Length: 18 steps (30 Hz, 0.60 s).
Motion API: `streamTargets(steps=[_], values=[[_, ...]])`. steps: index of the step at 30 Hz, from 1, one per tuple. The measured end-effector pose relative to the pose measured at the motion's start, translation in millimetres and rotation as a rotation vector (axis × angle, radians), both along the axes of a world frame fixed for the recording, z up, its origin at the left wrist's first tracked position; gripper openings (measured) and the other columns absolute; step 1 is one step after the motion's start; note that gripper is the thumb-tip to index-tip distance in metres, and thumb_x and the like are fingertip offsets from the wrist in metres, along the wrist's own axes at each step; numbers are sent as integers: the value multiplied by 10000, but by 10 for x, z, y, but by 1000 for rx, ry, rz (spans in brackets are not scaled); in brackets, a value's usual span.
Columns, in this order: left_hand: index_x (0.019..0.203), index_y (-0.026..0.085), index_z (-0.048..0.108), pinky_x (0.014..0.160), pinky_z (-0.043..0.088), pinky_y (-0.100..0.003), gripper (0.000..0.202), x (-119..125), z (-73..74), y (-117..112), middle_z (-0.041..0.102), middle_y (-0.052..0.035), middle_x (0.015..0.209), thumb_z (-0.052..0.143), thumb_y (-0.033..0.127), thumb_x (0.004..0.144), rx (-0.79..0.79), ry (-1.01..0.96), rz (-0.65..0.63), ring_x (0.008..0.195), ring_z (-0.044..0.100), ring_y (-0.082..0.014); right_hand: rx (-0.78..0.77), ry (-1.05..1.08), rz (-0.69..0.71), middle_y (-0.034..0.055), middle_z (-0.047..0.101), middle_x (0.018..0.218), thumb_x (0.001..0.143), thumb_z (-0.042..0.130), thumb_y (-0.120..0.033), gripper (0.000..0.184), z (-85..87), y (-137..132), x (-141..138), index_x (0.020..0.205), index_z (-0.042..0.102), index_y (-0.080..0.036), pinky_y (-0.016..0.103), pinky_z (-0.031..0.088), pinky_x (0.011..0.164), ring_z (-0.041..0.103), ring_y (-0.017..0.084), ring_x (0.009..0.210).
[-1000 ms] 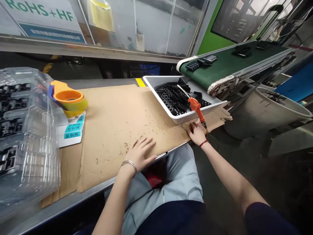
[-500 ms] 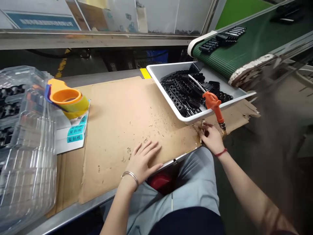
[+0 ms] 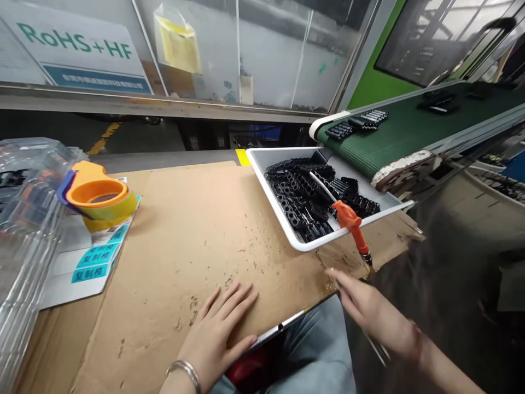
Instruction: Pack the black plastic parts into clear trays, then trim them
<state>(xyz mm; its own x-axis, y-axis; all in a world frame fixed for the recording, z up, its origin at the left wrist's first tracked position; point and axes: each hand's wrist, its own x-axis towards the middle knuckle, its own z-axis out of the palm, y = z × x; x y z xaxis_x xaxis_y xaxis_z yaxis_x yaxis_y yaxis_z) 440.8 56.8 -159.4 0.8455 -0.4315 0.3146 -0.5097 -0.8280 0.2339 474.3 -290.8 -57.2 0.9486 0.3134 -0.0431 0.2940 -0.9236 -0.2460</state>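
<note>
My left hand (image 3: 223, 323) lies flat on the cardboard sheet (image 3: 164, 241), fingers spread and holding nothing. Over the sheet's front edge, my right hand (image 3: 371, 309) is closed around a slim metal tool (image 3: 378, 350). One end of that tool sticks out below the palm; its kind is unclear from motion blur and the fingers hiding it. Beyond this hand stands a white tray (image 3: 295, 241) filled with black slotted plastic parts (image 3: 293, 191). An orange air blow gun (image 3: 349, 218) leans across the tray's front rim, nozzle pointing inward, apart from my fingers.
A green conveyor belt (image 3: 394, 139) carrying black parts (image 3: 356, 123) ends above the tray's back right. At left are an orange tape dispenser (image 3: 98, 189), a label sheet (image 3: 92, 268) and stacked clear plastic trays (image 3: 24, 262). Small black scraps dot the cardboard.
My right hand has lifted the slim metal tool from the cardboard's front edge and turned, blurred by motion. My left hand stays flat. The whole view has tilted upward.
</note>
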Motion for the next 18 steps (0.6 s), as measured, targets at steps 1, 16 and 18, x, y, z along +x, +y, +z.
streamTargets(steps=[1,16,18], values=[[1556,363,396,1219,325,-473,631,0,-11,-6,558,7,1535,497,592,977,-1,-8,2,1424,507,-270,77,10,86,45,773,1040,954,411,-194,409,183,23,-108,1256,667,-297,256,612,829,759,188,965],[1602,336,309,1002,544,-339,787,195,-287,90,625,39,1457,548,629,912,86,-392,-72,1244,666,-223,535,-78,28,39,696,984,936,694,-295,189,510,945,1398,1048,638,-154,396,581,837,683,194,894],[1619,342,234,911,582,-316,825,271,-328,145,643,52,1426,542,643,916,100,-432,-100,1188,701,-207,430,-84,3,-6,656,846,982,661,-349,199,447,956,1436,995,645,-151,311,567,690,633,134,701]])
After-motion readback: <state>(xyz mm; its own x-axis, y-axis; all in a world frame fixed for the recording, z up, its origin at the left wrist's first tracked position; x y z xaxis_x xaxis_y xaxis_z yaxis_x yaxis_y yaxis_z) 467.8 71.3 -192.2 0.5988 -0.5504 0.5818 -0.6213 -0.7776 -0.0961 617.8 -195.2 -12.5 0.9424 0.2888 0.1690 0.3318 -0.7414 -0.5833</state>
